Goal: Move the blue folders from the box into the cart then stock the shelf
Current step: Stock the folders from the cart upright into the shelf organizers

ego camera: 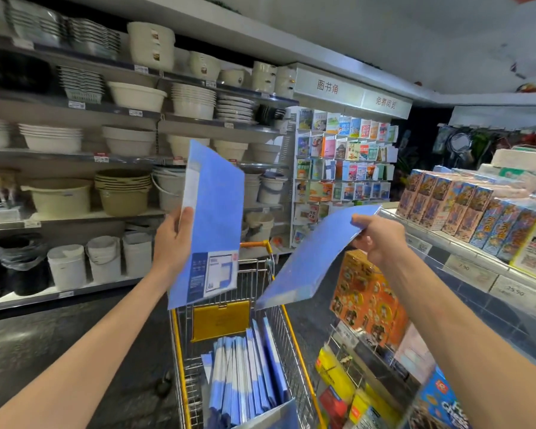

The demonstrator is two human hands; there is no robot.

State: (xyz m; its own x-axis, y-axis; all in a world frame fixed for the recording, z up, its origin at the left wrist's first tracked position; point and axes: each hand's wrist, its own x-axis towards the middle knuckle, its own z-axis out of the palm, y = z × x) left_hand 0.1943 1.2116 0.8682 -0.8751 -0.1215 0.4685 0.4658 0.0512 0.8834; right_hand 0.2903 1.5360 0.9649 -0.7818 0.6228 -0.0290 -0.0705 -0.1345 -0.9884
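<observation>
A blue folder (212, 218) is gripped upright at its left edge by the left hand (172, 239), label at the lower corner; a second blue folder (314, 258) is pinched at its upper corner by the right hand (376, 239) and is tilted nearly flat. Both are held above a yellow-framed wire cart (270, 274), where more blue folders (248, 373) are stood on edge. Shelves of basins and buckets (127, 140) are seen left, a book rack (342, 168) ahead, boxed goods (464, 209) right
</observation>
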